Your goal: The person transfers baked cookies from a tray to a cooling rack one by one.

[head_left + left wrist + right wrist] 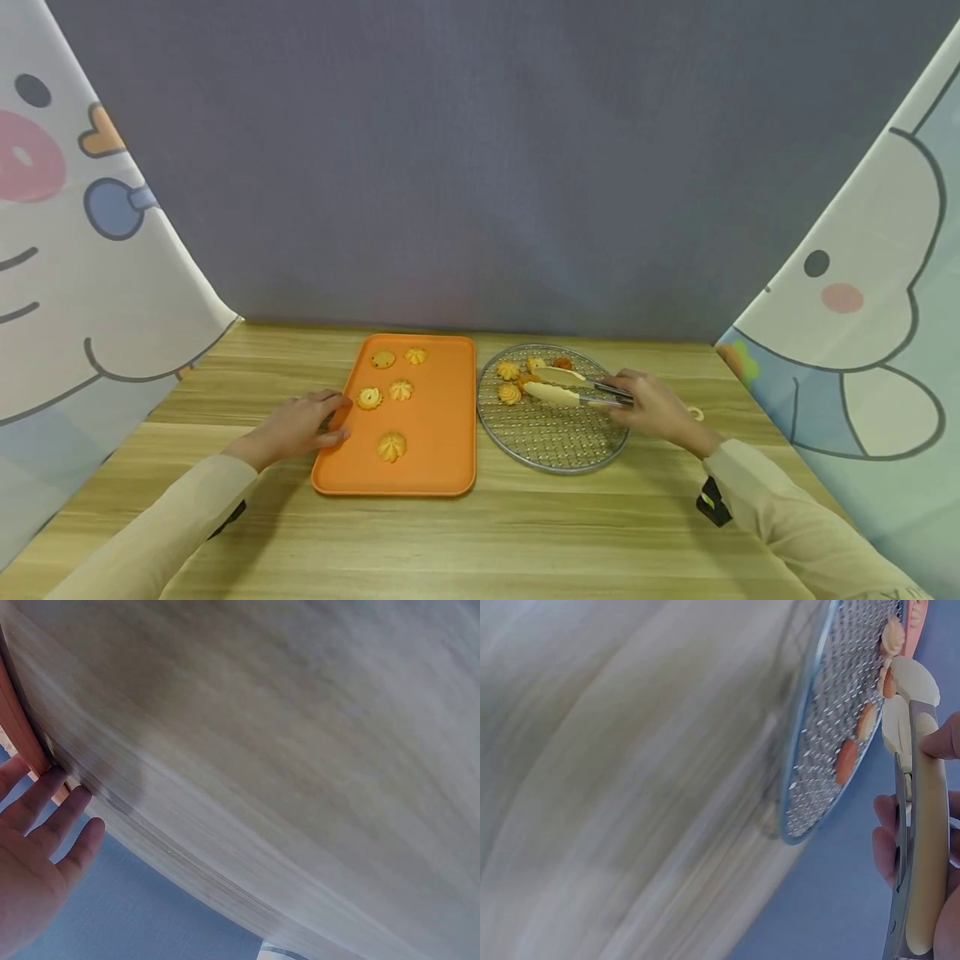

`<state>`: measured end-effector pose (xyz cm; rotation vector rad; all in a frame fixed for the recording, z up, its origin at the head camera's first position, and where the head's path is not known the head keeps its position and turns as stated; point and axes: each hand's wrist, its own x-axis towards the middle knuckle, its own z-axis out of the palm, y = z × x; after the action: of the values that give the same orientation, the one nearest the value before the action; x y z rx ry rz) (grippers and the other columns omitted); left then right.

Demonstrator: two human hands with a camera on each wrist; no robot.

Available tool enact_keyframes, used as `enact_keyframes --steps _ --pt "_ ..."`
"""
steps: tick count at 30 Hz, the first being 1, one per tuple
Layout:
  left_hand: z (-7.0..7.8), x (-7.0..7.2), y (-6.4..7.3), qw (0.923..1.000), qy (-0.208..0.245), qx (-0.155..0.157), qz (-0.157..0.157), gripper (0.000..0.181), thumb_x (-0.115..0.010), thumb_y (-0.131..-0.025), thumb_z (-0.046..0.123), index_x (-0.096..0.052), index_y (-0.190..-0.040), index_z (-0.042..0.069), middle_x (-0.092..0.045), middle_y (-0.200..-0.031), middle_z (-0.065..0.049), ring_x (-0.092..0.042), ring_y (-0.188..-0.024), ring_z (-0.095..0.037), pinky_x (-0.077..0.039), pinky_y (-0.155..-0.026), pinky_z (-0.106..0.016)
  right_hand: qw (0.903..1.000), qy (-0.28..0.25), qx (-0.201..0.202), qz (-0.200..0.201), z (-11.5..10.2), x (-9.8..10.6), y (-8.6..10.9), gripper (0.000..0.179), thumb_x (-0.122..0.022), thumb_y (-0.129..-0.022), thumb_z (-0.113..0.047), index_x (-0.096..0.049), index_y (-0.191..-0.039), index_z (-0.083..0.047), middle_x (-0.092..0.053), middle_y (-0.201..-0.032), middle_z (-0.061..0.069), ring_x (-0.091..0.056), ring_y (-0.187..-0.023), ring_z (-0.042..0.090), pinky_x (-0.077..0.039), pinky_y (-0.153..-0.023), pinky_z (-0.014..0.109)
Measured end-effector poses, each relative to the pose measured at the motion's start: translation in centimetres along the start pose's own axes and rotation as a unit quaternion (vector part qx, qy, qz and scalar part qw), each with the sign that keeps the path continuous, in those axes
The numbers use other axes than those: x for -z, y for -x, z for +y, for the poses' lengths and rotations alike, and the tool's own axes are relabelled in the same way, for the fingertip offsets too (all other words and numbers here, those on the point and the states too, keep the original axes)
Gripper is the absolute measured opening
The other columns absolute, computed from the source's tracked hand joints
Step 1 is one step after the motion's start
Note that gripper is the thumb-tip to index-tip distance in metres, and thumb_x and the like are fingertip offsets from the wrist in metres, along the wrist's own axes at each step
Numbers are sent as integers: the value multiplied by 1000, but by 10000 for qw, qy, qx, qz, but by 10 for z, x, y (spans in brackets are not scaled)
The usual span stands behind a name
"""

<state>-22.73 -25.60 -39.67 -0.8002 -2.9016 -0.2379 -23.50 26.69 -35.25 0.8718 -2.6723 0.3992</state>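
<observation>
My right hand (648, 404) grips a pair of tongs (928, 847) with metal arms and cream tips, thumb on one arm and fingers under the other. The tongs' tips are spread over the round wire rack (555, 433), beside several cookies, among them a swirled cookie (509, 393) and an orange-brown cookie (562, 363). At the left edge of an orange tray (442, 417), my left hand (300, 425) rests with its fingers spread and loosely bent. Several cookies lie on the tray, including a large fluted cookie (392, 447) and a ring-shaped cookie (369, 398).
Tray and rack sit side by side on a wood-grain table (525, 542). A grey-blue backdrop (480, 167) stands behind, with printed cartoon panels (840, 375) on both sides. The tongs' hanging loop (697, 413) sticks out behind the right hand.
</observation>
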Motion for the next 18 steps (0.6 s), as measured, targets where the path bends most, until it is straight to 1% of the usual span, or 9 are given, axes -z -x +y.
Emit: enact_keyframes --steps 7,13,18 --pt "2 1 0 10000 10 30 -4 48 -64 -83 35 -57 -119 4 -57 -119 -21 -57 -102 -41 -46 -77 -59 9998 137 -138 -7 9 -4 7 45 -70 -70 -10 -62 -113 3 -63 -87 8 -34 -51 -3 -32 -47 18" --pt "2 1 0 10000 36 -10 44 47 -65 -83 34 -58 -118 3 -57 -118 -22 -57 -102 -41 -46 -77 -58 9995 217 -231 -76 12 -8 8 47 -72 -70 -12 -62 -113 1 -62 -85 7 -34 -50 -3 -32 -45 18" --pt "1 -1 0 10000 61 -31 72 47 -65 -83 34 -58 -118 4 -57 -117 -21 -58 -101 -40 -47 -77 -57 9994 230 -249 -75 13 -11 8 45 -72 -69 -12 -63 -112 2 -63 -85 7 -37 -53 -1 -33 -46 17"
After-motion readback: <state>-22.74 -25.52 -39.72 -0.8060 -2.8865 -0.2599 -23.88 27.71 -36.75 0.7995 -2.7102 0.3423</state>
